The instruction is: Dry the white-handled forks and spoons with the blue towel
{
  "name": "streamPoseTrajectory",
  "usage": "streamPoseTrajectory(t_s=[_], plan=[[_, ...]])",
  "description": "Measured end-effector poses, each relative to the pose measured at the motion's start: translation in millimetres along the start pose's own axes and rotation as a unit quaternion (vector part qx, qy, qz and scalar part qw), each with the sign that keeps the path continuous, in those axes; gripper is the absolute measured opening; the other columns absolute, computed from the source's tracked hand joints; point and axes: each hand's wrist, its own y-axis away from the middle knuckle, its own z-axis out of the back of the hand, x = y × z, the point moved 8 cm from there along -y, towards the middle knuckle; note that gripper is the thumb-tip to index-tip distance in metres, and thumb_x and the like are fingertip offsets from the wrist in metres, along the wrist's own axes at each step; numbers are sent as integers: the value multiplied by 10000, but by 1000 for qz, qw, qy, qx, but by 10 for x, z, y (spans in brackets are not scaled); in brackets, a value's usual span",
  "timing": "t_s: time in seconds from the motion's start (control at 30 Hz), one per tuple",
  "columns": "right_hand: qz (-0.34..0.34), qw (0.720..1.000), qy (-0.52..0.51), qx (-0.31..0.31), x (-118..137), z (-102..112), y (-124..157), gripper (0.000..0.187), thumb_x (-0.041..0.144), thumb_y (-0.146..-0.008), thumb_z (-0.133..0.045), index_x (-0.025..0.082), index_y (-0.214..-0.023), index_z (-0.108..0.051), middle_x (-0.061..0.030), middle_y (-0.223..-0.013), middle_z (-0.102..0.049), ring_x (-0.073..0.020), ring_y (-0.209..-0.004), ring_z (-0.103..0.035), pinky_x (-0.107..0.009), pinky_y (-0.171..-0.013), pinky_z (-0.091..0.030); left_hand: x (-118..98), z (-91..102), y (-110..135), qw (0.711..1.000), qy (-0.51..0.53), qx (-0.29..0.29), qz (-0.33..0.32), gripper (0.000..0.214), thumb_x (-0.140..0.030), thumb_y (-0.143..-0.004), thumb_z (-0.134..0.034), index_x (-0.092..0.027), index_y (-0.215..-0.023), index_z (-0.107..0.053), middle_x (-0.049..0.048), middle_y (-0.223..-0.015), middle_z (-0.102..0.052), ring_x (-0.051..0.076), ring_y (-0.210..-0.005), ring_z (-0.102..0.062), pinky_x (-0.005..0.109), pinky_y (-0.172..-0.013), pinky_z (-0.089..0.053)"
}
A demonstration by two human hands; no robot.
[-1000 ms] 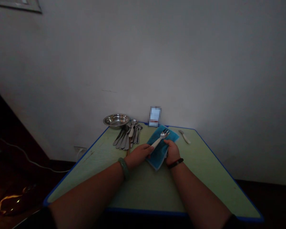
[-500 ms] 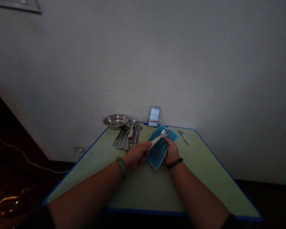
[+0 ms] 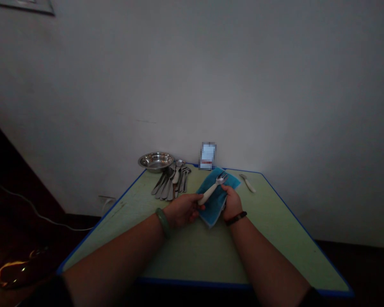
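My left hand point(image 3: 185, 209) pinches the end of the white handle of a fork point(image 3: 209, 194). The fork's metal tines point up and to the right, over a blue cloth point(image 3: 215, 207). My right hand point(image 3: 232, 202) is closed on the right side of this cloth, its thumb near the fork's head; the other fingers are hidden behind the cloth. Left of the cloth, several metal spoons and other cutlery point(image 3: 169, 183) lie fanned out on the table. A small utensil with a white handle point(image 3: 248, 183) lies by itself to the right.
A shiny metal bowl point(image 3: 156, 162) stands at the table's back left corner. A phone with a lit, blurred screen point(image 3: 207, 155) leans on the wall at the back. The pale green table point(image 3: 192, 260) has a blue edge. A white cable point(image 3: 51, 219) runs at the left.
The left hand has shifted slightly along the fork's handle, and more of the white handle shows. The right hand and cloth have hardly moved.
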Motion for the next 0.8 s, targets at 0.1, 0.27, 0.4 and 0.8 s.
streamPoseTrajectory(t_s=[0.1,0.27,0.4,0.8], plan=[[-70,998,-5,-3,-93,-4,24,128,214,-657,-466,149,-643,-576,-10,-528,-636,-155,-495,-588,-283,-535,-477,-4,-46,15,1000,-4,22,-3,233,-376,-746,-407,-149,-705,-438,-55,-516,-451,32,-298,-324,166,-301,-169],[-71,997,0,-1,-78,-3,35,119,211,-639,-468,151,-619,-568,-7,-504,-624,-150,-462,-569,-278,-514,-470,-2,-88,42,999,2,32,4,212,-375,-747,-422,-166,-782,-420,-39,-573,-527,36,-312,-355,163,-318,-206],[-59,998,4,-13,-61,7,37,116,202,-629,-464,155,-599,-565,-4,-497,-618,-139,-452,-557,-264,-495,-464,-5,-121,58,999,1,54,-7,228,-353,-714,-494,-184,-842,-408,-30,-659,-566,30,-328,-375,157,-325,-231],[-72,997,-2,40,-99,-48,21,174,202,-593,-415,163,-644,-577,-1,-499,-609,-154,-471,-567,-280,-485,-468,-148,-95,51,986,-105,27,-129,287,-374,-647,-581,-127,-782,-525,-55,-587,-458,5,-321,-340,163,-301,-210]])
